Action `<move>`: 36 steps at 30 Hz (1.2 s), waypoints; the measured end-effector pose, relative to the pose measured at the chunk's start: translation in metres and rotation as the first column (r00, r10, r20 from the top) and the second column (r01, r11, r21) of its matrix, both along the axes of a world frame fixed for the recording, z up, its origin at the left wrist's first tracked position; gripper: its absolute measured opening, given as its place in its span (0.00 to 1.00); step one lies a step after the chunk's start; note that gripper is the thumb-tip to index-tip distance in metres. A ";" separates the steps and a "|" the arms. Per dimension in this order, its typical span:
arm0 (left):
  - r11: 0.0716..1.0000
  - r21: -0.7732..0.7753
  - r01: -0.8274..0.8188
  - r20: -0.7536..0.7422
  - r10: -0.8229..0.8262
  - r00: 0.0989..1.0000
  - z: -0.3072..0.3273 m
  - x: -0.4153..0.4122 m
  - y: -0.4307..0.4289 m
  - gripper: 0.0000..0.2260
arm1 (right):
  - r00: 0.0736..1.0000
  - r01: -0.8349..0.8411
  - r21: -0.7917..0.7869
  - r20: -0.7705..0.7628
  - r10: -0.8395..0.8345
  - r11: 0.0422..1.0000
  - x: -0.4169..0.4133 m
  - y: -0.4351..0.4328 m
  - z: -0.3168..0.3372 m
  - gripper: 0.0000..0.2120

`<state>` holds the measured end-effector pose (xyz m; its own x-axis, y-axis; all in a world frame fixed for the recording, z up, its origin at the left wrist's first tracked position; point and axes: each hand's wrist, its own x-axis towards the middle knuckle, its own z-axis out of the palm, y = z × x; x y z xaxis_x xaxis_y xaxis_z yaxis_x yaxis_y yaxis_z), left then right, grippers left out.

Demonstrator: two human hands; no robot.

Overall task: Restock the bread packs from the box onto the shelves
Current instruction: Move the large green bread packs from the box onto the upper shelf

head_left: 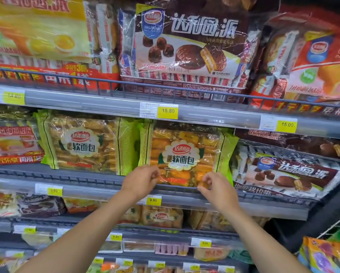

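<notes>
1. Head view, looking up at the snack aisle: both arms reach up to the middle shelf point(98, 180), and the hands are on one green-edged bread pack point(186, 154) that stands upright at the shelf's front rail.
2. The left hand point(140, 181) is at the pack's lower left corner, fingers point(155, 174) curled in and pinching the clear wrapper.
3. The right hand point(217, 189) is at the lower right edge of the same pack, fingers point(207, 179) bent and nipping the plastic there too.
4. Just beside it on the left stands a second bread pack point(82, 143), same green trim and same label, also upright, pretty much touching the held one.
5. On the right, a brown chocolate pie bag point(289, 172) leans tilted on the same shelf, right up against the held pack.
6. The top shelf above carries a bigger chocolate pie bag point(186, 48), with a yellow 15.80 price tag point(167, 111) on the rail under it.
7. A 9.90 price tag point(153, 200) sits on the rail between the two wrists; the lower shelves hold more packs, too blurry to call.
</notes>
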<state>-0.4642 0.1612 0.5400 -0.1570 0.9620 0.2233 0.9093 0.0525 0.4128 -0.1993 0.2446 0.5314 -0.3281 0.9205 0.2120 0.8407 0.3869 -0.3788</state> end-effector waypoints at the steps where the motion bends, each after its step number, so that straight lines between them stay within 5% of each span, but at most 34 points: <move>1: 1.000 -0.007 0.001 -0.003 -0.001 1.000 -0.001 -0.001 0.003 0.06 | 1.000 0.006 -0.015 0.002 -0.006 1.000 -0.002 0.003 0.000 0.12; 25: 0.990 -0.136 0.032 0.072 -0.022 0.997 -0.006 -0.011 0.027 0.15 | 1.000 -0.003 -0.152 0.025 0.007 0.988 -0.017 0.044 0.008 0.06; 36: 0.978 -0.146 0.152 0.069 -0.143 0.987 -0.011 -0.014 -0.022 0.22 | 0.999 0.030 -0.171 0.030 -0.025 0.985 -0.010 -0.024 0.018 0.23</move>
